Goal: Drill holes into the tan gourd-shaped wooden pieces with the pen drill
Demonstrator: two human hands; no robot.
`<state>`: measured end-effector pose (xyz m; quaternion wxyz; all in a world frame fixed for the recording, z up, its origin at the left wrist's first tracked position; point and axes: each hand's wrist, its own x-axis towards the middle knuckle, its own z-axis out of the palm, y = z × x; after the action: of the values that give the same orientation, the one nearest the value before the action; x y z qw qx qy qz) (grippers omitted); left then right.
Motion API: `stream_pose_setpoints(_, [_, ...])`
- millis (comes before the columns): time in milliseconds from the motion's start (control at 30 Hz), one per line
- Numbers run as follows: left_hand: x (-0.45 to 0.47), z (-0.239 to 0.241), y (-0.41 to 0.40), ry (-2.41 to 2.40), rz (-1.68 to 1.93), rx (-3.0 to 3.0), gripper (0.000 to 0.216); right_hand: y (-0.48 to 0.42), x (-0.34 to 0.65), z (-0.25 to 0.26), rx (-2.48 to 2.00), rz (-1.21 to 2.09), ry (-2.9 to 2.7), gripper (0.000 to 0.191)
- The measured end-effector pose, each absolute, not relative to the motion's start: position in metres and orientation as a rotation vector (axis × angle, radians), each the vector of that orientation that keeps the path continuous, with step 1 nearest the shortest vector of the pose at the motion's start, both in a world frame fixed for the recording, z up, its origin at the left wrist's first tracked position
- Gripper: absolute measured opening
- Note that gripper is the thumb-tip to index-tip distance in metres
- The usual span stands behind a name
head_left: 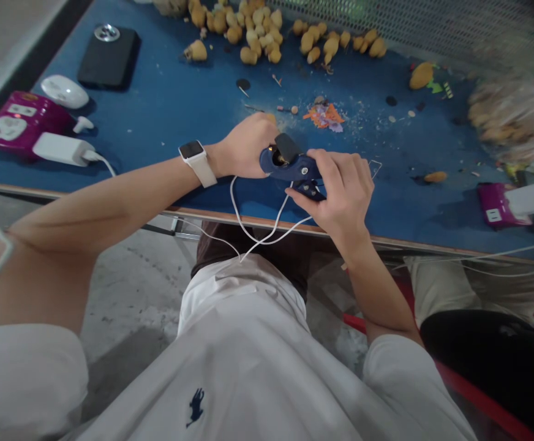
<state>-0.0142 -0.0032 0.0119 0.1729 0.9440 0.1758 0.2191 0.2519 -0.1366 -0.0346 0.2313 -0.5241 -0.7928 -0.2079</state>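
Observation:
My right hand [343, 187] grips a dark blue hand tool [294, 166] with silver rivets and a dark flap on top; its exact kind I cannot make out. The thumb presses the tool's lower part from below, and the fingers wrap over its right end. My left hand [251, 144] is curled closed against the tool's left end. A bit of something yellowish shows by its knuckles, but what the fingers hold is hidden. A white cable [234, 202] loops below both hands. Beyond the tool lie orange and purple scraps [324, 115] and pale crumbs.
Small tan gourds [258, 27] line the back of the blue table [157, 122] by a mesh panel [386, 24]. A black phone [109, 58] and magenta power socket [28, 119] lie left. At right are a plastic bag [515, 116], another magenta socket [494, 205] and a seated person's leg.

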Motion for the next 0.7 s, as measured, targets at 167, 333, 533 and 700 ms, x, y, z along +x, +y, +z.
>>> stream_pose_setpoints(167, [-0.0152,0.0117,-0.0004,0.426,0.635,2.689,0.060,-0.1374,0.2506,-0.0311,-1.422,-0.566,-2.178,0.080])
stream_pose_setpoints(333, [-0.0163,0.0056,0.0023,0.521,0.658,2.716,0.053,-0.1358,0.2505,-0.0315,-1.408,-0.591,-2.172,0.082])
stream_pose_setpoints(533, [-0.0178,0.0051,0.0021,0.624,0.586,2.743,0.040,-0.1371,0.2500,-0.0328,-1.407,-0.563,-2.178,0.087])
stream_pose_setpoints(700, [-0.0183,0.0063,0.0022,0.612,0.579,2.742,0.040,-0.1393,0.2489,-0.0315,-1.429,-0.565,-2.203,0.082])
